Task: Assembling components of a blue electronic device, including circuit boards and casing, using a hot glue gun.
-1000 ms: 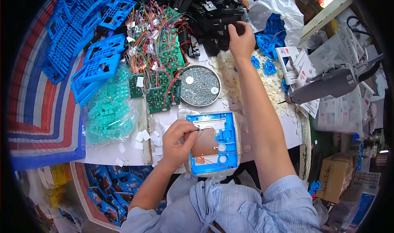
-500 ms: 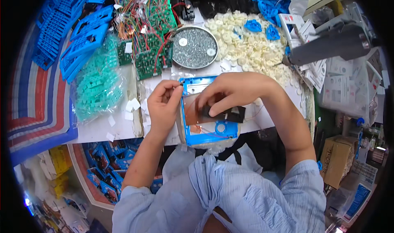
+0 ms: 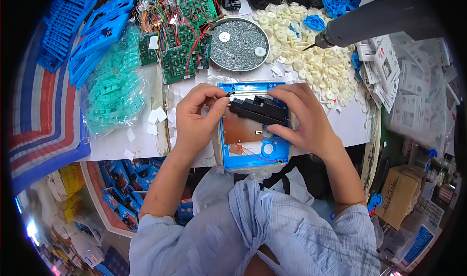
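A blue plastic casing [image 3: 224, 152] lies in front of me, with a brown circuit board [image 3: 238, 134], thin red wires and a round ring inside. Over its upper half, a long black plastic block with raised steps [image 3: 262, 111] sits tilted, and my right hand [image 3: 309, 122] grips its right end between thumb and fingers. At the casing's upper left, my left hand [image 3: 199, 118] pinches a small dark piece [image 3: 230, 95] close to the block's left end. Its exact kind is too small to tell.
A round tin of small screws [image 3: 238, 49] stands behind the casing, beside green circuit boards [image 3: 180, 57] with wires. Cream plastic discs [image 3: 311, 57] are heaped behind to the right, under a grey electric screwdriver [image 3: 379, 23]. A bag of turquoise parts [image 3: 114, 93] lies left.
My right hand has brought the black block from the casing's lower right up to its upper half and turned from above it to its right side. My left hand has shifted slightly right.
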The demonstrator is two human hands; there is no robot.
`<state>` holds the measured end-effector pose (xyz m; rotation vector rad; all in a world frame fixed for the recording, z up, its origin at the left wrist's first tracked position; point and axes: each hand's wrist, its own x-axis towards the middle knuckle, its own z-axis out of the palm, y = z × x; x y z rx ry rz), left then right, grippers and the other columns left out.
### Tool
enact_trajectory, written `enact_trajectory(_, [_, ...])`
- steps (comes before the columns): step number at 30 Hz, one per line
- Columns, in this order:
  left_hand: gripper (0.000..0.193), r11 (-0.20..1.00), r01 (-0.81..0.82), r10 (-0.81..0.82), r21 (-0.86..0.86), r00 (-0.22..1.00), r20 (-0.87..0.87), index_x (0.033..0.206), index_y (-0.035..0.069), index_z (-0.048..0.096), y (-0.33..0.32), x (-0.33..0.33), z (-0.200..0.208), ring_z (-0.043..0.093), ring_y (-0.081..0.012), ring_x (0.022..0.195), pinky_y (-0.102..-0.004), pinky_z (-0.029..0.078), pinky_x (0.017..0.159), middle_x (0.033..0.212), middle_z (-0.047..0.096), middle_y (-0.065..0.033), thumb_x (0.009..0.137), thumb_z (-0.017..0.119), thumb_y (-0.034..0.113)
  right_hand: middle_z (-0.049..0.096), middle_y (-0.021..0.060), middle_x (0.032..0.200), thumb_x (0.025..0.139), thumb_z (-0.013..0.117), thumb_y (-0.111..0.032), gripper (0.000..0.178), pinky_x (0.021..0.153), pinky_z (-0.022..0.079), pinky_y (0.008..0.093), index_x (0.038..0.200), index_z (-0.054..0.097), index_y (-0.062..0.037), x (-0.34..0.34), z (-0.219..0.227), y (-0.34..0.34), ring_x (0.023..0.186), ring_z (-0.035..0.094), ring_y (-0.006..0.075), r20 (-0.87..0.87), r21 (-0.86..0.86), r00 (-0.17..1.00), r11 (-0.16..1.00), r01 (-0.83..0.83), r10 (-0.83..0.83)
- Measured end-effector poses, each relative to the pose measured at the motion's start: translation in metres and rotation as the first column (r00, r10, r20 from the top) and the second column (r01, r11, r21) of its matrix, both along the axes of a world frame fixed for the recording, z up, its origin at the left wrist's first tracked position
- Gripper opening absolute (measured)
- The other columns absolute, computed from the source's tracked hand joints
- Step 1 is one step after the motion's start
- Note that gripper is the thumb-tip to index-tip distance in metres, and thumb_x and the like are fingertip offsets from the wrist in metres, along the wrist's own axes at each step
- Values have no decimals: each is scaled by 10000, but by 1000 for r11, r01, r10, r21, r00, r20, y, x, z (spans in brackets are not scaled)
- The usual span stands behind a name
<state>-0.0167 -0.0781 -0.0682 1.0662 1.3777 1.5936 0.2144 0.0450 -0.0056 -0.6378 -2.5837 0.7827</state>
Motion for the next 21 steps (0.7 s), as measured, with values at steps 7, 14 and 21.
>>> enact_trajectory(7, [84, 966, 219, -252, -136, 913, -320, 940, 5, 712, 15, -26, 35, 614, -120, 816, -265, 470, 738, 898, 666, -33, 859, 730, 17, 701, 112, 988, 706, 824, -159, 490, 795, 539, 413, 1155, 666, -44, 4, 11, 1, 938, 635, 322, -72, -137, 986, 977, -160, 152])
enact_trajectory(14, [92, 842, 518, -505, -154, 653, -565, 898, 68, 710, 34, -30, 51, 631, -223, 786, -343, 446, 744, 864, 671, -48, 808, 726, 71, 711, 119, 1053, 703, 824, -160, 482, 806, 541, 415, 1143, 673, -30, -4, -5, 3, 932, 648, 322, -83, -61, 966, 967, -248, 243])
enact_trajectory(21, [61, 782, 587, -560, -210, 515, -649, 846, 98, 664, 41, -33, 56, 614, -248, 796, -387, 399, 787, 817, 614, -28, 821, 712, 126, 717, 120, 1090, 712, 830, -174, 491, 817, 545, 418, 1154, 667, -33, -6, -4, 6, 943, 647, 333, -48, -65, 962, 960, -272, 270])
